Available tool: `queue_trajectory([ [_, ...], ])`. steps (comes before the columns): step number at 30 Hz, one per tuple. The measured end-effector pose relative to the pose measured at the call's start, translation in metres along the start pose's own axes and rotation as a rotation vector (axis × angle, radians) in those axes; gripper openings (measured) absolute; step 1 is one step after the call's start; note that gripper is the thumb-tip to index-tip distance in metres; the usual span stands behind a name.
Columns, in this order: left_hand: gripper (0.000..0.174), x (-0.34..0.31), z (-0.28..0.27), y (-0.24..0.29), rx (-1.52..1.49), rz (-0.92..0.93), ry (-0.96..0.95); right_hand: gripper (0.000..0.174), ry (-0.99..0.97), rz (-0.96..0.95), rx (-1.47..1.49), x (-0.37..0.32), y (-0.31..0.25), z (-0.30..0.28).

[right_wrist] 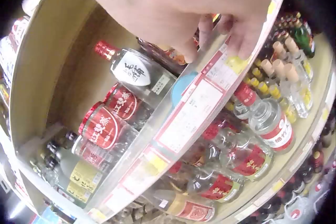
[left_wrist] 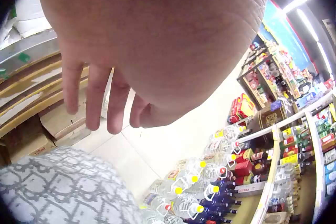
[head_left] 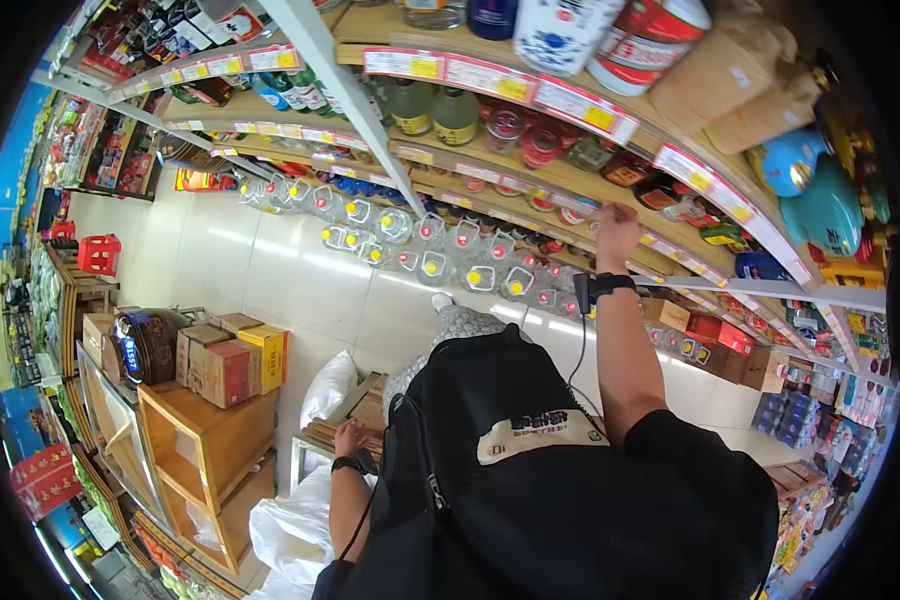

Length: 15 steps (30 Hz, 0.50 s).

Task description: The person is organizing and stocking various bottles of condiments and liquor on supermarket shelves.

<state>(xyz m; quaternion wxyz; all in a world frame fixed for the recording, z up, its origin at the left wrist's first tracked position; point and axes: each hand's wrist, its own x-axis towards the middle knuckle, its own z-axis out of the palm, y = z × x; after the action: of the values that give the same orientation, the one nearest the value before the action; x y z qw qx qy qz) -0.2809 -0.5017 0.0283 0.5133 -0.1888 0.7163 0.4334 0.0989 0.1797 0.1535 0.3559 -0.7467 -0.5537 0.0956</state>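
My right hand is raised to a shelf of bottles. In the right wrist view its curled fingers and thumb grip the top edge of the price label strip. Behind that strip lie a clear bottle with a red cap, red-labelled jars and a light blue round thing. On the shelf below stand clear bottles with red labels. My left hand hangs low with its fingers loosely extended, holding nothing, near a slatted wooden stand.
Large clear jugs with yellow and red caps line the floor along the shelves. To the left, cartons sit on a wooden cabinet. White sacks lie beside the stand. A grey upright divides the shelving.
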Motion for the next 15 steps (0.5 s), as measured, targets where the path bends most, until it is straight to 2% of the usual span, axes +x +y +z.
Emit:
queue_trajectory([
  [1, 0.036, 0.011, -0.018, 0.015, -0.026, 0.001, -0.007, 0.030, -0.008, 0.000, -0.007, -0.001, -0.003, 0.011],
  [4, 0.037, 0.044, -0.059, 0.031, -0.084, 0.001, -0.007, 0.032, -0.042, -0.025, 0.261, -0.002, 0.003, 0.020],
  [5, 0.037, 0.054, -0.068, 0.044, -0.083, 0.007, -0.004, 0.033, -0.028, -0.014, 0.370, -0.004, 0.001, 0.018],
  [7, 0.039, 0.072, -0.084, 0.070, -0.034, -0.032, -0.035, 0.036, -0.011, 0.052, 0.404, -0.007, 0.002, 0.020],
  [8, 0.041, 0.078, -0.091, 0.091, 0.033, -0.051, -0.020, 0.036, -0.003, 0.056, 0.397, -0.012, -0.004, 0.019],
  [10, 0.042, 0.075, -0.089, 0.136, 0.086, -0.056, -0.003, 0.043, 0.053, 0.047, 0.098, -0.019, -0.012, 0.009],
  [11, 0.042, 0.070, -0.079, 0.149, 0.120, -0.054, 0.027, 0.043, 0.053, 0.047, 0.098, -0.018, -0.013, 0.013],
  [13, 0.040, 0.116, -0.119, 0.201, 0.162, -0.035, 0.000, 0.051, 0.362, 0.126, 0.008, -0.054, -0.047, 0.034],
  [15, 0.038, 0.143, -0.149, 0.244, 0.165, 0.032, -0.033, 0.053, 0.319, 0.127, 0.122, -0.089, -0.082, 0.044],
])
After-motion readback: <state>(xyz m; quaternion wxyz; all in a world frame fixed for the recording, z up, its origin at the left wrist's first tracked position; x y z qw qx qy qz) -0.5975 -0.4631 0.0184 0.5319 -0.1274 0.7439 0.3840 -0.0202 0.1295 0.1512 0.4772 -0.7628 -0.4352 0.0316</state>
